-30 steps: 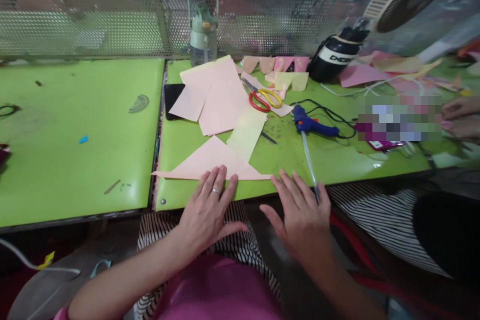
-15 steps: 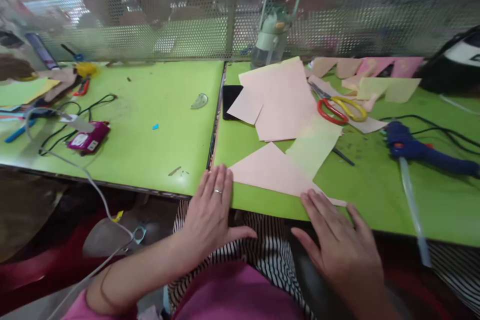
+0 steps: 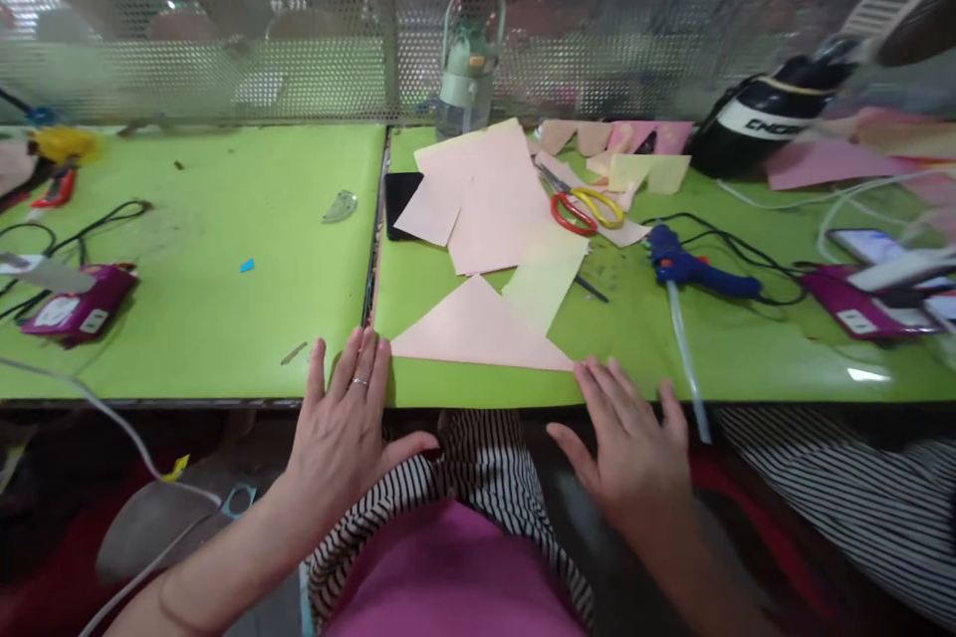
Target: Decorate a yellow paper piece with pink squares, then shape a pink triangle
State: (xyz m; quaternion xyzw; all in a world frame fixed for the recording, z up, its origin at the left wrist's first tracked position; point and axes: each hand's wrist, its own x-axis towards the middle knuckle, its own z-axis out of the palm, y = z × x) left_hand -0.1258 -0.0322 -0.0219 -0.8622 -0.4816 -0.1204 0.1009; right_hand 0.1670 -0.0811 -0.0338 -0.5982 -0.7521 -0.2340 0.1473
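Observation:
A pink paper folded into a triangle [image 3: 478, 328] lies flat near the front edge of the green table, its long side towards me. My left hand [image 3: 348, 418] rests open on the table edge, fingertips at the paper's left corner. At its right corner lies my right hand [image 3: 627, 438], also open, fingers spread and palm down. Behind the triangle are a pale yellow-green sheet [image 3: 549, 284] and larger pink sheets [image 3: 497, 199]. Red-and-yellow-handled scissors [image 3: 583, 209] lie to the right of those sheets.
A blue glue gun [image 3: 694, 269] with a clear glue stick sits at right. A green-topped bottle [image 3: 467, 80] stands against the perforated screen [image 3: 299, 40]. A black phone [image 3: 399, 204] is partly under paper. Purple power strips [image 3: 866, 304] and cords lie on both sides.
The view has swung to the right. My right hand has shifted from on the paper's front edge to its right corner, and the narrow strip sticking out there no longer shows.

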